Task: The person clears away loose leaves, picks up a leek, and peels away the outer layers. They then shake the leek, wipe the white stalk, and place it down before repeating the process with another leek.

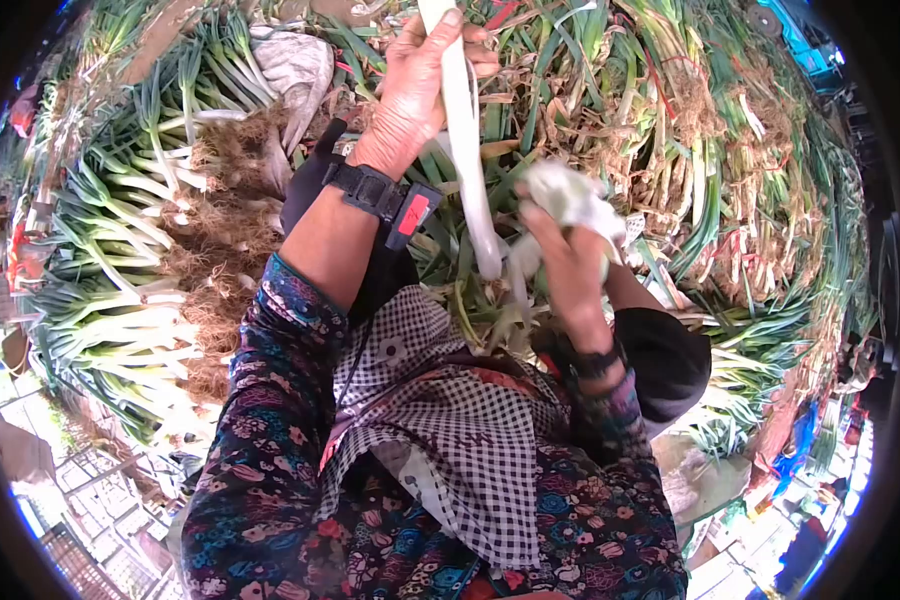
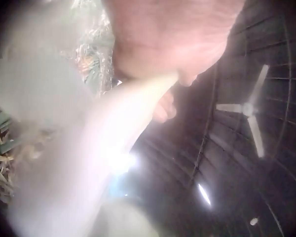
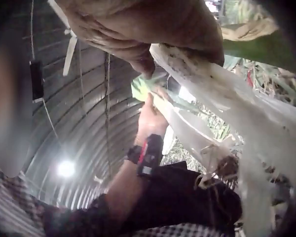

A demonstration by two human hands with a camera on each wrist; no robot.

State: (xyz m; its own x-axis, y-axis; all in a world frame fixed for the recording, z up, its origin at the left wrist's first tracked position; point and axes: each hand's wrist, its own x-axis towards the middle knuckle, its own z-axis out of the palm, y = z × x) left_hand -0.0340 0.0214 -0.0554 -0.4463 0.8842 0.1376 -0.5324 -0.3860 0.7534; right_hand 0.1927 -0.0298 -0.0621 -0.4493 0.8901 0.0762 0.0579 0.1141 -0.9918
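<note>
My left hand (image 1: pixel 410 90) grips a long white leek (image 1: pixel 464 160) by its upper part, thumb lying along the stalk. The leek hangs down at a slant, its white lower end near the right hand. To the right, my right hand (image 1: pixel 570 280) holds a bunch of pale, blurred peeled leek leaves (image 1: pixel 565 195). In the right wrist view these leaves (image 3: pixel 256 123) droop from the fingers in limp white strips, with the leek's roots (image 3: pixel 227 168) close by. The left wrist view shows the leek (image 2: pixel 123 113) below the left hand (image 2: pixel 172 39), partly washed out by glare.
Leeks with brown roots (image 1: pixel 120 280) lie in rows on the left. More leeks, some tied with red bands, are heaped on the right (image 1: pixel 690 130). A whitish sack (image 1: pixel 295 75) lies at upper left. A checkered apron (image 1: pixel 460 430) covers the lap.
</note>
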